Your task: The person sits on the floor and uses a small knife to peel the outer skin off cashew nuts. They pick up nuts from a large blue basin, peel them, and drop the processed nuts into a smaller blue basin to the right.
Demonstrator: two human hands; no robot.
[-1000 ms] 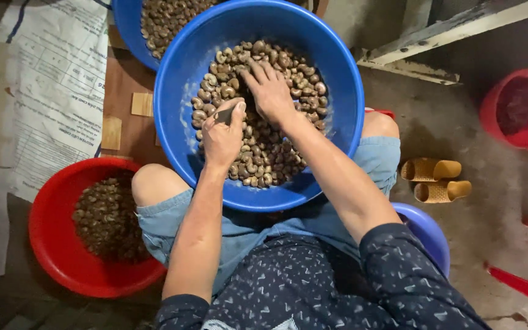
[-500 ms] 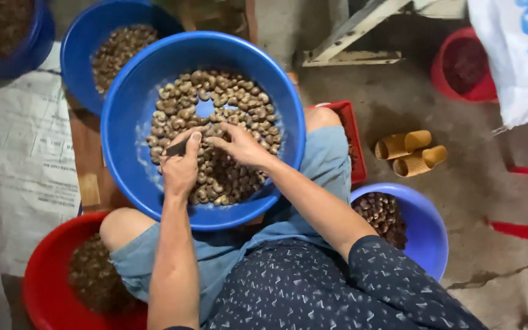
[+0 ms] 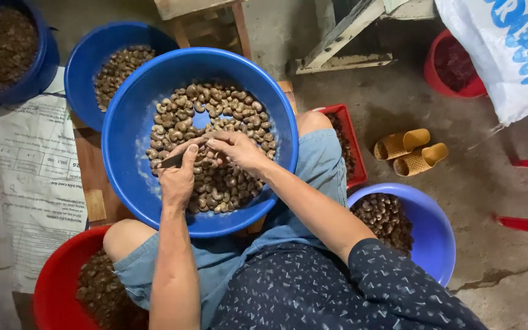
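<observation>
The left hand (image 3: 178, 174) is closed around a small knife (image 3: 170, 161), its dark blade pointing left over the nuts (image 3: 227, 183) in the big blue basin (image 3: 129, 153) on the person's lap. The right hand (image 3: 236, 150) meets it just beside the thumb, fingers pinched together — on a nut, it seems, though the nut itself is hidden. Around the knees sit a red bowl (image 3: 53, 284), a smaller blue bowl (image 3: 438, 238) and a red tray (image 3: 352, 143), all holding nuts — yellow sandals (image 3: 410, 151) lie on the floor.

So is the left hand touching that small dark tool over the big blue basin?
Touching. The head view shows the left hand closed around the dark tool, over the nuts.
</observation>
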